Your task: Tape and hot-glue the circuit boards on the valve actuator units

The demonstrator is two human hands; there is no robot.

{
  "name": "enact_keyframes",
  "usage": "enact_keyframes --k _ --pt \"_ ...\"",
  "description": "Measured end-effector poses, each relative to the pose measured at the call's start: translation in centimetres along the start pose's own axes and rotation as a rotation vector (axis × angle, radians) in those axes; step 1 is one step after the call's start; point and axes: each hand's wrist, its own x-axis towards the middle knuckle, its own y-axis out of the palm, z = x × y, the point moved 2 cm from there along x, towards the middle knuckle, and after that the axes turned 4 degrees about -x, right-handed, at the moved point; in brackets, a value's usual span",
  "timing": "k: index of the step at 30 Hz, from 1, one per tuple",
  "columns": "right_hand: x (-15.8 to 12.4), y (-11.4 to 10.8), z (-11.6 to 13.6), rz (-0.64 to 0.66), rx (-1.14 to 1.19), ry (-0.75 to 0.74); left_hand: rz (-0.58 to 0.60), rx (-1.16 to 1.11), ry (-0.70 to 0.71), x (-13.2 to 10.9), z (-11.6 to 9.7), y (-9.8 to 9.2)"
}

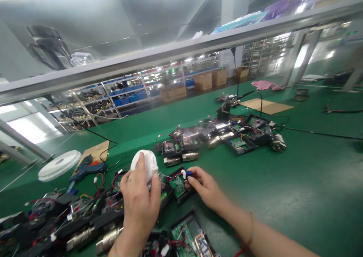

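On green bench (283, 196) | left fingers (141, 175) clasp white roll (148, 161) | right fingers (196, 181) pinch blue connector (186, 173)

We've got a green counter (312, 181) here. A blue glue gun (87, 169) lies off to the left, partly on a cardboard sheet (98, 149) and just beside a flat white reel (58, 165). Further back we can see a row of black trays (239, 145) with circuit boards, a second cardboard piece (266, 106), a pink cloth (266, 85) and some cardboard boxes (202, 81).
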Motion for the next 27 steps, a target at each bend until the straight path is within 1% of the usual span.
enact_keyframes --k 2,4,6,7,8,9,11,13,14,15,16,17,20,24,27 --pt "0.0 -0.5 0.4 0.07 -0.038 -0.03 0.0 0.002 -0.046 -1.1 1.4 -1.1" --pt "0.0 -0.8 0.7 0.13 -0.077 -0.052 -0.003 -0.01 -0.112 -2.4 2.2 -2.3" --pt "0.0 -1.0 0.9 0.178 -0.105 -0.061 -0.003 -0.049 -0.197 -3.6 2.2 -3.4" --pt "-0.1 -1.0 0.9 0.198 -0.117 -0.062 0.018 -0.087 -0.244 -4.1 2.0 -3.9" --pt "-0.2 -0.9 0.9 0.217 -0.124 -0.062 0.062 -0.138 -0.279 -4.4 1.6 -4.2" --pt "-0.2 -0.8 0.8 0.236 -0.121 -0.062 0.129 -0.203 -0.288 -4.4 1.1 -4.4" --pt "-0.4 -0.6 0.6 0.265 -0.09 -0.059 0.305 -0.336 -0.221 -3.9 -0.2 -4.1" --pt "-0.5 -0.4 0.5 0.274 -0.057 -0.053 0.477 -0.438 -0.1 -2.7 -1.4 -3.0" --pt "-0.5 -0.3 0.5 0.272 -0.054 -0.05 0.547 -0.47 -0.061 -2.0 -1.7 -2.2" --pt "-0.5 -0.3 0.5 0.268 -0.054 -0.045 0.595 -0.493 -0.052 -1.2 -1.8 -1.3" --pt "-0.5 -0.4 0.6 0.265 -0.05 -0.036 0.62 -0.499 -0.07 -0.4 -1.7 -0.4" --pt "-0.5 -0.5 0.7 0.261 -0.034 -0.022 0.62 -0.494 -0.097 0.3 -1.4 0.4" --pt "-0.4 -0.9 0.9 0.246 -0.018 0.009 0.547 -0.438 -0.191 1.4 -0.3 2.2" --pt "0.1 -1.2 1.1 0.218 -0.168 -0.023 0.474 -0.405 -0.261 1.0 0.6 2.8" --pt "0.5 -1.0 1.6 0.234 -0.34 -0.114 0.449 -0.377 -0.266 0.5 0.8 2.9"
